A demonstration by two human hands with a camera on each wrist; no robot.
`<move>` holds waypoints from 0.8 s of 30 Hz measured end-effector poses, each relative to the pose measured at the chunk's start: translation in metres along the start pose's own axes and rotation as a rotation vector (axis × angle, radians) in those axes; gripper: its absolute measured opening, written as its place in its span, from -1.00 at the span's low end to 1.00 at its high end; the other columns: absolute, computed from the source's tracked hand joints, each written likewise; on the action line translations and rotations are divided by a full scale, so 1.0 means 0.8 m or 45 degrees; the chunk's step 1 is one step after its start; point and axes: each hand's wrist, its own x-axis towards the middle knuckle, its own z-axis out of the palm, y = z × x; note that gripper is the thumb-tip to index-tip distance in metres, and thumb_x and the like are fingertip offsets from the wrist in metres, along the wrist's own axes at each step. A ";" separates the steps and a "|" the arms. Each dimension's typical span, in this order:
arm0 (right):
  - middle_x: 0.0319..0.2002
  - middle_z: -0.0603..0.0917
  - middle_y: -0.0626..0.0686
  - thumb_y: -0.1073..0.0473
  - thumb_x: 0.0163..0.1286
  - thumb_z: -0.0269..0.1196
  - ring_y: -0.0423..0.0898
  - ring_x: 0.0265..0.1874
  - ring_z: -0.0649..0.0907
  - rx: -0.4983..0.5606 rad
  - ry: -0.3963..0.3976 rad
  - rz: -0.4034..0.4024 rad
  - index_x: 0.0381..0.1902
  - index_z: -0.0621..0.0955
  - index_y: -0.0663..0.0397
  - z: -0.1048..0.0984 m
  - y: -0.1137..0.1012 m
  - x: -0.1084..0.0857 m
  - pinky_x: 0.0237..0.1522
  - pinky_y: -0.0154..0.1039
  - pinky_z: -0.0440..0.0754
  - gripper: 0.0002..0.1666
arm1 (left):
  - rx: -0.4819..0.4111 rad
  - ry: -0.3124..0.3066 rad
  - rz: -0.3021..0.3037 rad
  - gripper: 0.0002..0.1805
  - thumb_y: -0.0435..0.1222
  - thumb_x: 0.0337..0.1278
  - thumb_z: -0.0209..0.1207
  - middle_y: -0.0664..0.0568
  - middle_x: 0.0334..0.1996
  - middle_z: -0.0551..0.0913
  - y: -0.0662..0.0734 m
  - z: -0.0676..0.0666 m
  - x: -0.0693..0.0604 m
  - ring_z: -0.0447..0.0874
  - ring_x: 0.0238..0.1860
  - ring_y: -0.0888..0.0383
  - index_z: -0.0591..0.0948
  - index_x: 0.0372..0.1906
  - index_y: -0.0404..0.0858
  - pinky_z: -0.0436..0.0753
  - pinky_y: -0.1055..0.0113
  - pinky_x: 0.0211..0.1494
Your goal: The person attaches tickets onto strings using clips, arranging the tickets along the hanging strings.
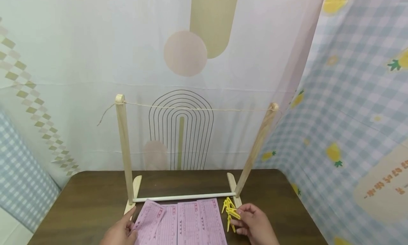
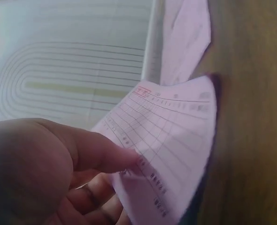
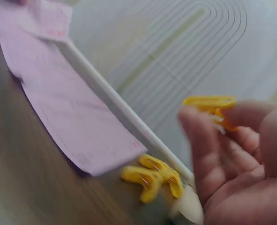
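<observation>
Inward from the left edge of the desk (image 1: 86, 202), just in front of the wooden left post (image 1: 125, 149): left hand (image 1: 119, 230) with its grip narrow, thumb above and fingers beneath one margin of a pink slip (image 1: 149, 216), slightly curled and partly over its neighbour. Best, most likely, to lift evenly with light thumb pressure, so as not to crease this sheet or drag the others. At mid-desk, before the white rod (image 1: 185, 196), other pink slips (image 1: 208, 218) side by side. Overhead, a thin string (image 1: 191, 108) from post to post. Farther right, beside the wooden right foot (image 1: 232, 183), loose yellow clips (image 3: 143, 176), number hard to tell. Nearest the desk's right edge, right hand (image 1: 255, 225) with grip narrow on a yellow clip (image 3: 208, 101), thumb against fingertip. Probably wise to pinch only the handle end, and to raise clear of the loose ones before squeezing.
</observation>
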 end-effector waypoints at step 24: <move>0.27 0.77 0.09 0.49 0.55 0.33 -0.12 0.06 0.86 0.003 -0.549 -0.437 0.35 0.54 0.37 0.073 -0.099 -0.008 0.10 -0.24 0.86 -0.53 | -0.551 -0.034 -0.382 -0.59 -0.36 0.51 0.37 -0.02 -0.10 0.86 0.162 -0.092 0.002 0.81 -0.25 0.24 0.73 0.37 -0.28 0.80 0.27 -0.29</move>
